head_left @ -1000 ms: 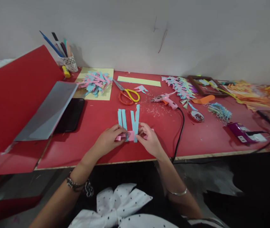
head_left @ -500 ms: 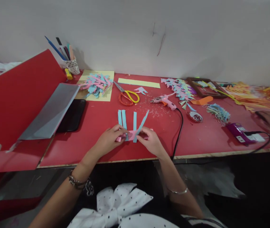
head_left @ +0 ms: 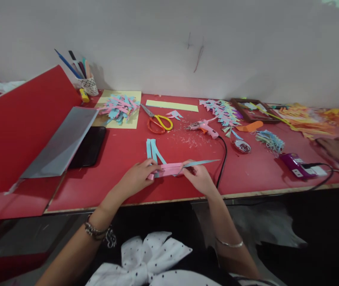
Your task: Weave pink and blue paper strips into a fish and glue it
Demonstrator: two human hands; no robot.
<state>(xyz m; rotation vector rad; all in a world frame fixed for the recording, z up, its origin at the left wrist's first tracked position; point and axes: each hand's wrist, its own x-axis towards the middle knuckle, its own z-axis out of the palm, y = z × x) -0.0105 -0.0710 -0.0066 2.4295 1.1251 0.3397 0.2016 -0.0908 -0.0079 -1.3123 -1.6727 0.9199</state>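
Flat pink paper strips (head_left: pixel 167 171): person's side of the yellow-and-red-handled metal scissors (head_left: pixel 154 116) | left hand (head_left: pixel 138 176): grip pinching near their left end | right hand (head_left: pixel 197 178): grip pinching narrow light-blue paper strip (head_left: pixel 202 162) | likely light, limp, easily creased; best held by ends

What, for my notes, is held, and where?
Left hand: flat pink paper strips, near their left end. Right hand: narrow blue paper strip, toward its left end.
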